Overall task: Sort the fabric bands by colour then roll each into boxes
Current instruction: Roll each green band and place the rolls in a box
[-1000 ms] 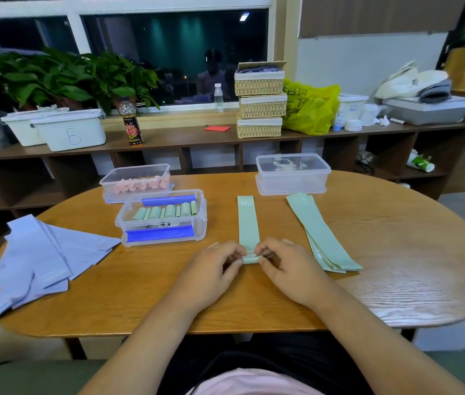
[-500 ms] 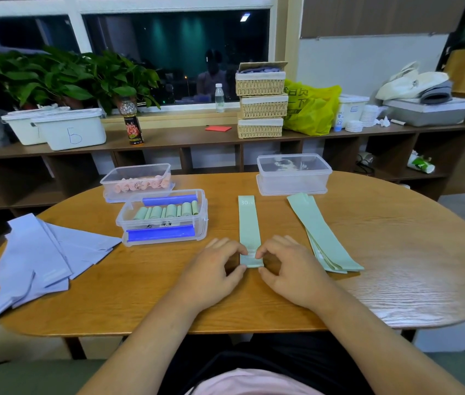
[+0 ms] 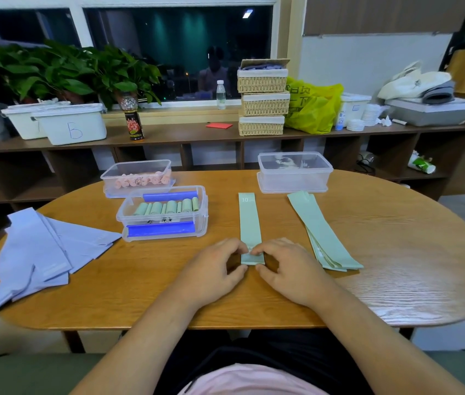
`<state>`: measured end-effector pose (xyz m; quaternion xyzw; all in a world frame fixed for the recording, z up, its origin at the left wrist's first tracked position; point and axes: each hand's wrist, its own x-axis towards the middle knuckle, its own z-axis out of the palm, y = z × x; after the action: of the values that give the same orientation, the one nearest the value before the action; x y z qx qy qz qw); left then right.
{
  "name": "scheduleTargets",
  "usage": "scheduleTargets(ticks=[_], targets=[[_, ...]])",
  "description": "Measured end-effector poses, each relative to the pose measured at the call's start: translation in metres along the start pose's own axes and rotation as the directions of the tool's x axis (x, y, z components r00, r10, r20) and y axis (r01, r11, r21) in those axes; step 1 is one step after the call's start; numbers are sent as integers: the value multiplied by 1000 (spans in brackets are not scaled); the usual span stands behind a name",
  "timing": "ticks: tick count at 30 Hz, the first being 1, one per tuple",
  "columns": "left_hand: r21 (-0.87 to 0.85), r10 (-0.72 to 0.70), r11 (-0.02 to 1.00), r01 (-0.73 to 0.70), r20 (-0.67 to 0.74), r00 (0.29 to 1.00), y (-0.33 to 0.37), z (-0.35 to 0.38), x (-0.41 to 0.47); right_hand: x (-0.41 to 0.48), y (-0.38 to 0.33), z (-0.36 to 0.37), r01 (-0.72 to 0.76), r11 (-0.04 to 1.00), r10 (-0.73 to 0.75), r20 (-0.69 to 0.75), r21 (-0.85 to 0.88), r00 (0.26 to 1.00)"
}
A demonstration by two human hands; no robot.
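- L hand [image 3: 214, 270] & R hand [image 3: 291, 269]: fingers curled, each pinching near end of green band [image 3: 249, 223], partly rolled.
- Green stack [image 3: 322, 238] just right; box w/ green rolls [image 3: 165, 213] left.

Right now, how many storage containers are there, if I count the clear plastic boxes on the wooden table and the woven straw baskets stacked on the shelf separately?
Clear plastic boxes: 3
Woven straw baskets: 3
Total: 6
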<state>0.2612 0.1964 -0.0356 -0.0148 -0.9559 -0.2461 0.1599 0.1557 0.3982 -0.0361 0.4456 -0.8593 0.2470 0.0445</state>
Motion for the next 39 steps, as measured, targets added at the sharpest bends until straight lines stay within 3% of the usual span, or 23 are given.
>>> scheduleTargets(ticks=[30, 39], targets=[[29, -28, 999, 29, -46, 999, -4, 7, 8, 4, 1, 5, -3, 999, 7, -77, 53, 997], [61, 48, 997, -45, -52, 997, -8, 10, 10, 4, 7, 9, 15, 996, -7, -97, 85, 995]])
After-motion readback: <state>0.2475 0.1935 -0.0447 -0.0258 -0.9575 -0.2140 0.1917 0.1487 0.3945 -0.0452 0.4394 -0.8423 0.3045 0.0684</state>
